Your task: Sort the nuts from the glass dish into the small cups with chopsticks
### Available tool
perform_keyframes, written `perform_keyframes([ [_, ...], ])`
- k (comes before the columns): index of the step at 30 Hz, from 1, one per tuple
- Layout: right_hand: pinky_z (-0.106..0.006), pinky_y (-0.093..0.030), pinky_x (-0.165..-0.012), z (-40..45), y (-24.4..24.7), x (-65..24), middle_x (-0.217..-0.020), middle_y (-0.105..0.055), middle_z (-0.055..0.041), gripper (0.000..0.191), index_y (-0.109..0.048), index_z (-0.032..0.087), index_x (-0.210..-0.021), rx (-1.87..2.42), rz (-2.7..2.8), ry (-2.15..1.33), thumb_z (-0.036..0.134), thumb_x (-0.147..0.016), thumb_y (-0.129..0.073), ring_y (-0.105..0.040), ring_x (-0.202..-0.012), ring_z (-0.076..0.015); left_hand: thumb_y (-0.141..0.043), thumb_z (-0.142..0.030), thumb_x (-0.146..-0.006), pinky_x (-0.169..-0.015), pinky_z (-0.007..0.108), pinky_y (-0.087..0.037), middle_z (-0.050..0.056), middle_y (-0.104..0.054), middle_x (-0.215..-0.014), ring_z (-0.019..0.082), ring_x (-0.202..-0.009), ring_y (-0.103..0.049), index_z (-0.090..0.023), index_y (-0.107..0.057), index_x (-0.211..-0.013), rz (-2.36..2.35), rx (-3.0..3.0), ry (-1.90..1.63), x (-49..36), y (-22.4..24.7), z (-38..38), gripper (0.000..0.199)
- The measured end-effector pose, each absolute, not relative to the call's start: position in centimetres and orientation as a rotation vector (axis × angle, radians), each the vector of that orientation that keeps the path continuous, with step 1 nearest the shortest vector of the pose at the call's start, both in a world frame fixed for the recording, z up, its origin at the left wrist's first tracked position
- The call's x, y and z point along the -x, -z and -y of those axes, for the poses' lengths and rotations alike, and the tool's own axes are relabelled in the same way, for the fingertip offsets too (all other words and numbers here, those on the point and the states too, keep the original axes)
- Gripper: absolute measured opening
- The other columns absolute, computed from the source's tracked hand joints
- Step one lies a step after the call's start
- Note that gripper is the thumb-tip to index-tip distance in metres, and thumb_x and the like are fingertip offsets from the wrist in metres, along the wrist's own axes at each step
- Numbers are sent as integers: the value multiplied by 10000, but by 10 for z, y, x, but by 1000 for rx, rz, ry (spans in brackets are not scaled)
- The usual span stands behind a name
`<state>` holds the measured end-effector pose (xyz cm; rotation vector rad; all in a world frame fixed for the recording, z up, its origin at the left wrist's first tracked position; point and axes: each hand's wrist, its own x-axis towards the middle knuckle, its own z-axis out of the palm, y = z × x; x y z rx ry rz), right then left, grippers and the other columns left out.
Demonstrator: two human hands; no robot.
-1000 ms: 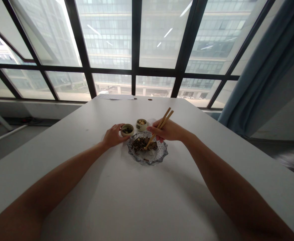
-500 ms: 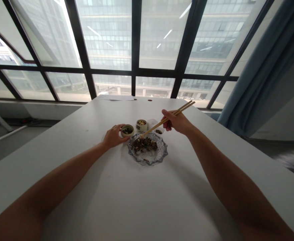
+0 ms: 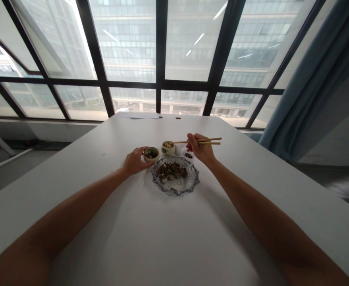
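Note:
My left hand [image 3: 135,161] is wrapped round the side of a small round cup [image 3: 151,158] with dark bits inside. In my right hand [image 3: 200,147] is a pair of wooden chopsticks [image 3: 211,141], their tips at the mouth of a second small cup [image 3: 168,150] with dark marks on its wall and pale pieces inside. In front of the cups stands a scalloped glass dish [image 3: 192,183] holding a heap of brown striped seeds [image 3: 172,170]. A small white dish [image 3: 189,155] with dark pieces sits beneath my right hand, partly hidden.
The white table [image 3: 168,238] carries a sheet of paper [image 3: 137,115] at its far edge. Beyond are dark-framed windows [image 3: 161,59], and a blue curtain [image 3: 308,83] hangs at the right.
My right hand has moved slightly left, and the chopsticks have swung flatter, their tips going from the glass dish to the cup with pale pieces. My left hand has stayed put.

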<state>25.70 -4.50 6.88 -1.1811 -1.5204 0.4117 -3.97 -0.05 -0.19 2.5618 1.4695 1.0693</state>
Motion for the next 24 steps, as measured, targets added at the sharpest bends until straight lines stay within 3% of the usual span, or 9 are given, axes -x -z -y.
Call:
perform_keyframes([
  [9, -229, -487, -454, 45, -68, -259, -621, -674, -47, 653, -605, 179, -728, 1167, 1539, -429, 821, -818, -529, -633, -495, -141, -717, -492, -757, -987, 417, -527, 119, -694, -1227, 296, -1131, -653, -195, -585, -1270, -1458, -2563, -1047, 40, -1, 3, 607],
  [17, -234, -467, -451, 43, -73, -276, -608, -668, -47, 673, -582, 193, -717, 1254, 1497, -220, 836, -852, -442, -642, -494, -151, -716, -521, -753, -908, 404, -544, 106, -712, -1181, 274, -1014, -673, -209, -600, -1251, -1457, -2559, -1064, 39, 1, 0, 599],
  [24, -263, -452, -468, 46, -77, -279, -569, -640, -44, 678, -557, 210, -653, 1343, 1562, -121, 837, -867, -412, -608, -487, -156, -705, -545, -751, -930, 406, -539, 108, -709, -1182, 286, -1047, -669, -216, -599, -1258, -1469, -2556, -1062, 40, 2, -1, 613],
])
